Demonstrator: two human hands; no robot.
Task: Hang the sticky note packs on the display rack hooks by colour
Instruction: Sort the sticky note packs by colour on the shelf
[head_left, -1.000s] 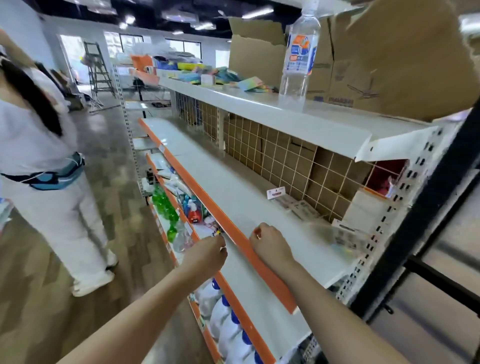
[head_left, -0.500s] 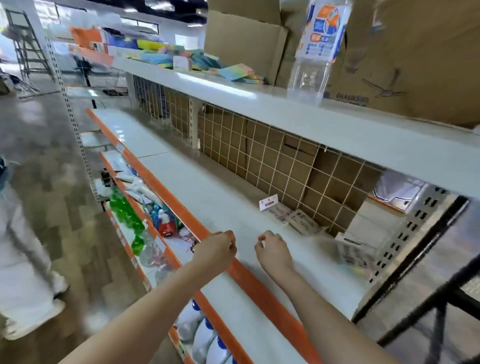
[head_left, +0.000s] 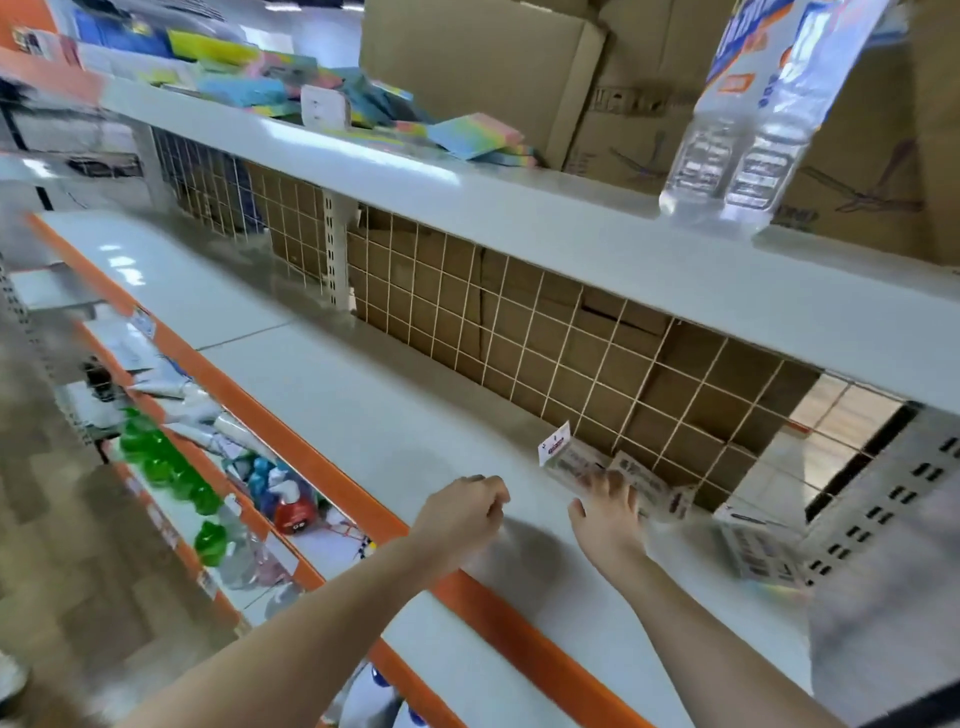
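Several clear flat packs (head_left: 631, 480) lie at the back of the white middle shelf (head_left: 363, 395), against the wire grid panel (head_left: 519, 332). My right hand (head_left: 605, 512) reaches over the shelf with its fingers spread, touching the packs. My left hand (head_left: 462, 512) hovers just above the shelf's front part with fingers curled and nothing visible in it. Colourful sticky note packs (head_left: 467, 136) lie in a heap on the top shelf (head_left: 467, 208), up and to the left. Another clear pack (head_left: 758, 551) lies at the shelf's right end.
A clear water bottle (head_left: 753, 124) and brown cardboard boxes (head_left: 519, 78) stand on the top shelf. The middle shelf has an orange front edge (head_left: 311, 457). Below it are green bottles (head_left: 156, 462) and cleaning products. A perforated upright (head_left: 883, 499) closes the right end.
The view has moved closer and to the right. My right hand opened and reached from the shelf's front edge to the packs at the back. My left hand advanced slightly, still curled.
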